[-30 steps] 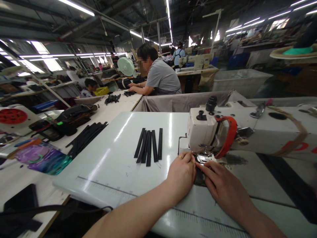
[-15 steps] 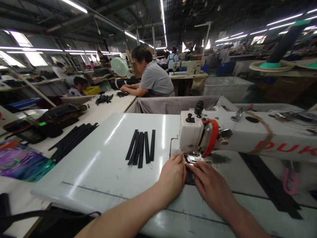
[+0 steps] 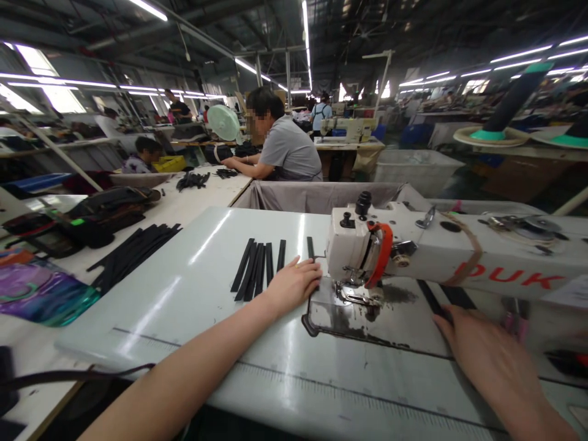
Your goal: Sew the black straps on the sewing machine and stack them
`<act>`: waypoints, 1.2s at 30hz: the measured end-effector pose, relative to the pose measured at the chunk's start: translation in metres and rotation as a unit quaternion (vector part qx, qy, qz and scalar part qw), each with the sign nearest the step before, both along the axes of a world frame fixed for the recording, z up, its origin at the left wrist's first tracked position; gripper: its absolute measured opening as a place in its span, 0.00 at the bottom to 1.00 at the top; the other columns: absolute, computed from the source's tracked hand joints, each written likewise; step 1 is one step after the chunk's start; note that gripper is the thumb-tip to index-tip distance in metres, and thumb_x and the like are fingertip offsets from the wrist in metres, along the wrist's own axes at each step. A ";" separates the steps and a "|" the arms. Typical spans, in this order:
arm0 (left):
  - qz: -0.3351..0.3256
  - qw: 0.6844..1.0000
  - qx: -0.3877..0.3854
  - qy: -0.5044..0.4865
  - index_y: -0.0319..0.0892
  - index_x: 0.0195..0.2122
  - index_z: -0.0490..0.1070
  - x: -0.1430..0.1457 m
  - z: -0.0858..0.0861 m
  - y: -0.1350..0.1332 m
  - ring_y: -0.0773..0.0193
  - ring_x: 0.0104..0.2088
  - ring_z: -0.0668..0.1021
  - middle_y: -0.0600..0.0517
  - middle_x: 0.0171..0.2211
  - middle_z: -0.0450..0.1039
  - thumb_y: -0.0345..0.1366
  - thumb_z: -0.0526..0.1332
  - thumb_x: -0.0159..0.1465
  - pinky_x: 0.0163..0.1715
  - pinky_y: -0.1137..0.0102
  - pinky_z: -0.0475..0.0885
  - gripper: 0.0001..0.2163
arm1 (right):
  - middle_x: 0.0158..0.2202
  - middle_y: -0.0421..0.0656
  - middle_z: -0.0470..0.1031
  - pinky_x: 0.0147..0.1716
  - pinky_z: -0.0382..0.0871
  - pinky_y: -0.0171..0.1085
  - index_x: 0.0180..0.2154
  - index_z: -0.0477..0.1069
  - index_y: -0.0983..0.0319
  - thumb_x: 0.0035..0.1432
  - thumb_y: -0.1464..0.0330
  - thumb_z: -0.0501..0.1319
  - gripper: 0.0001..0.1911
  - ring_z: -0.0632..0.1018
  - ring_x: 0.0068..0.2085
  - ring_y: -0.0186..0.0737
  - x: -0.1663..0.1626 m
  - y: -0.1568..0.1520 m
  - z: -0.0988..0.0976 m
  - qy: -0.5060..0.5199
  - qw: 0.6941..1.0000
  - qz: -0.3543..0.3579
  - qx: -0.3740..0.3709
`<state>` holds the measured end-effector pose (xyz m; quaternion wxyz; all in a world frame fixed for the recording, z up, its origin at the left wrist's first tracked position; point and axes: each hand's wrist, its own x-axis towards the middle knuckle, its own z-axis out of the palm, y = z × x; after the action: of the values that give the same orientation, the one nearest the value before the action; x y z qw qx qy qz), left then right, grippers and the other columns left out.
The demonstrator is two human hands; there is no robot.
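Note:
My left hand (image 3: pixel 294 285) is beside the left edge of the sewing machine's metal bed plate, its fingers closed over the near end of a black strip (image 3: pixel 310 247). The strip's far end points away across the table. Under the machine arm, my right hand (image 3: pixel 489 352) has its thumb and fingers closed at the near end of another black strip (image 3: pixel 429 296); its fingertips are partly hidden. One more dark strip (image 3: pixel 458 297) lies alongside. The presser foot (image 3: pixel 358 296) of the white sewing machine (image 3: pixel 404 236) stands over the bare, worn plate (image 3: pixel 340 315).
Several black strips (image 3: pixel 252 269) lie left of my left hand. A larger pile of strips (image 3: pixel 133 254) is on the side table, near a purple-green bag (image 3: pixel 43 294). Pink-handled snips (image 3: pixel 515 321) lie beyond my right hand. A co-worker in grey (image 3: pixel 291 144) sits across the table.
Both hands have left the presser foot. My left hand moved left and away from me, with a strip now at its fingers; my right hand moved right to the strips under the machine arm.

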<state>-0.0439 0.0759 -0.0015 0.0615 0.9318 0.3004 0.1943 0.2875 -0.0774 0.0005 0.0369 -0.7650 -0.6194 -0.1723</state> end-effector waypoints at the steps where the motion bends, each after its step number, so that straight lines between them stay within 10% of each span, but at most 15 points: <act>1: 0.026 1.000 0.001 0.008 0.42 0.43 0.75 -0.015 0.001 -0.001 0.57 0.53 0.74 0.49 0.48 0.76 0.34 0.54 0.69 0.61 0.52 0.61 0.10 | 0.29 0.50 0.76 0.28 0.69 0.45 0.34 0.71 0.63 0.63 0.64 0.51 0.13 0.79 0.29 0.50 0.003 0.001 -0.003 0.037 0.999 -0.001 -0.004; 8: 0.080 0.982 -0.089 -0.144 0.41 0.41 0.77 -0.030 0.020 -0.042 0.53 0.51 0.74 0.44 0.46 0.77 0.34 0.57 0.67 0.54 0.54 0.69 0.09 | 0.27 0.43 0.78 0.23 0.73 0.40 0.36 0.71 0.58 0.56 0.57 0.59 0.13 0.80 0.27 0.47 -0.042 -0.006 0.000 0.317 0.945 0.074 -0.019; 12: 0.055 0.813 -0.522 -0.251 0.37 0.52 0.69 0.025 0.019 -0.069 0.66 0.21 0.74 0.53 0.25 0.73 0.40 0.60 0.65 0.22 0.72 0.71 0.17 | 0.31 0.39 0.79 0.24 0.73 0.29 0.53 0.66 0.57 0.64 0.64 0.54 0.17 0.79 0.26 0.35 -0.105 -0.019 0.011 0.458 0.845 0.261 -0.094; 15: 0.081 0.738 -0.610 -0.275 0.35 0.45 0.72 0.045 0.014 -0.066 0.73 0.15 0.66 0.59 0.18 0.66 0.35 0.61 0.63 0.16 0.77 0.61 0.11 | 0.39 0.43 0.79 0.36 0.76 0.31 0.54 0.69 0.55 0.68 0.68 0.48 0.18 0.81 0.37 0.36 -0.124 -0.016 0.016 0.385 0.851 0.350 -0.075; 18: 0.125 0.793 -0.531 -0.272 0.37 0.45 0.70 0.045 0.008 -0.056 0.71 0.16 0.67 0.60 0.18 0.66 0.32 0.62 0.62 0.18 0.76 0.62 0.10 | 0.43 0.46 0.77 0.40 0.76 0.34 0.49 0.73 0.56 0.67 0.70 0.50 0.16 0.79 0.42 0.38 -0.125 -0.001 0.011 0.261 0.877 0.404 -0.007; 24: 0.112 0.975 -0.139 -0.132 0.38 0.37 0.75 0.035 0.004 -0.059 0.55 0.43 0.75 0.46 0.40 0.76 0.30 0.65 0.61 0.46 0.61 0.71 0.04 | 0.48 0.51 0.76 0.48 0.75 0.40 0.50 0.72 0.65 0.62 0.77 0.51 0.18 0.77 0.49 0.43 -0.130 0.010 -0.016 0.085 0.879 0.455 0.119; 36: 0.065 0.989 -0.049 -0.127 0.37 0.35 0.75 0.043 -0.011 -0.063 0.59 0.42 0.76 0.47 0.39 0.78 0.28 0.55 0.68 0.47 0.63 0.73 0.09 | 0.52 0.50 0.75 0.49 0.74 0.38 0.52 0.70 0.66 0.58 0.81 0.48 0.23 0.76 0.52 0.40 -0.121 0.011 -0.028 0.069 0.897 0.417 0.131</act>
<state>-0.0006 0.0132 -0.0122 0.1317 0.8738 0.3595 0.2999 0.1661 -0.0663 -0.0277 0.2475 -0.4353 -0.8493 -0.1676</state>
